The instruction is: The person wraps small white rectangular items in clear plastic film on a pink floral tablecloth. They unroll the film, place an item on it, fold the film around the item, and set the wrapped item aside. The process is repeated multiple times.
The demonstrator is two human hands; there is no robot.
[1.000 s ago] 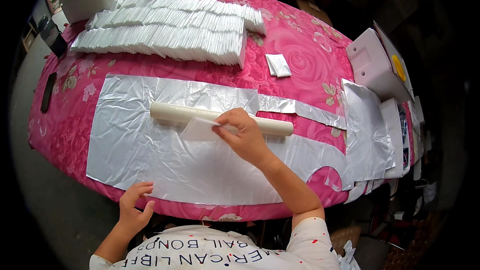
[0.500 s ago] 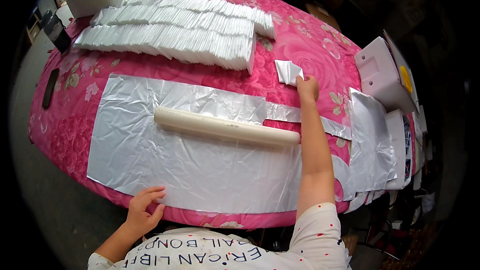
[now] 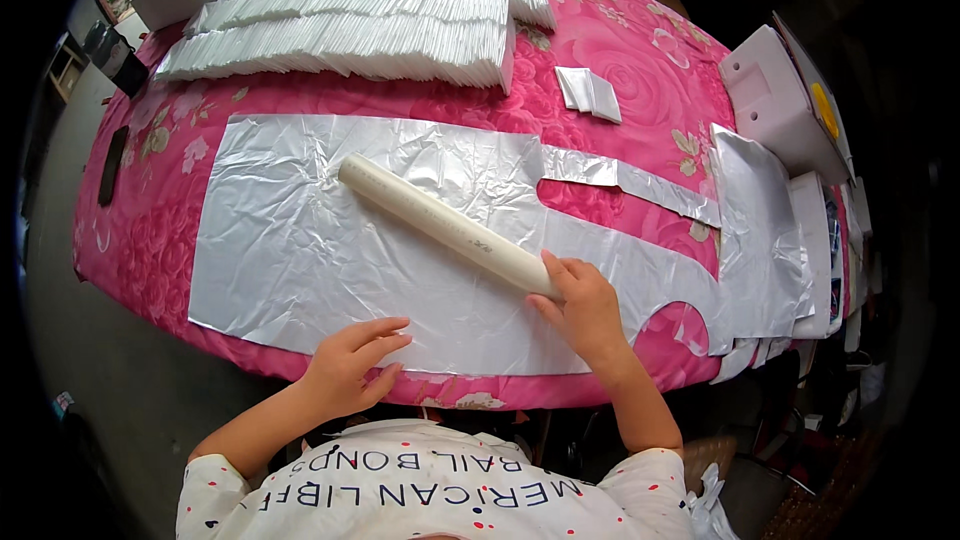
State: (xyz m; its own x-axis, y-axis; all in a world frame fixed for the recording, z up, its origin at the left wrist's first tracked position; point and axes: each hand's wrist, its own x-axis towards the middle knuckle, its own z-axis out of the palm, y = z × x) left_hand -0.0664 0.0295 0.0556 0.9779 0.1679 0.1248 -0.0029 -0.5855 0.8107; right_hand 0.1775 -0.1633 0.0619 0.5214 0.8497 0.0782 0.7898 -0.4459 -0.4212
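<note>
Clearly, the right hand is holding the tube by its near end

The right hand is closing its thumb and fingers around the near end of a cream-white tube. From that grip, the tube is stretching away to the left and outward from the body, its long axis slanting across a silvery sheet; the far end is pointing away from the wearer. The right hand is clearly the nearer one, since it is touching the tube. The left hand is hovering or resting, I cannot tell which, over the sheet's near edge, left of the grip and closer to the body. Its fingers are spreading loosely, thumb apart, and it is holding nothing visible; the tube is passing beyond it without contact.

Straight outward from the grip, a few folded packets are lying on the pink tablecloth. Farther out and to the left, long rows of packets are standing close together. To the grip's right, a pile of silvery sheets is lying near a white box.
</note>
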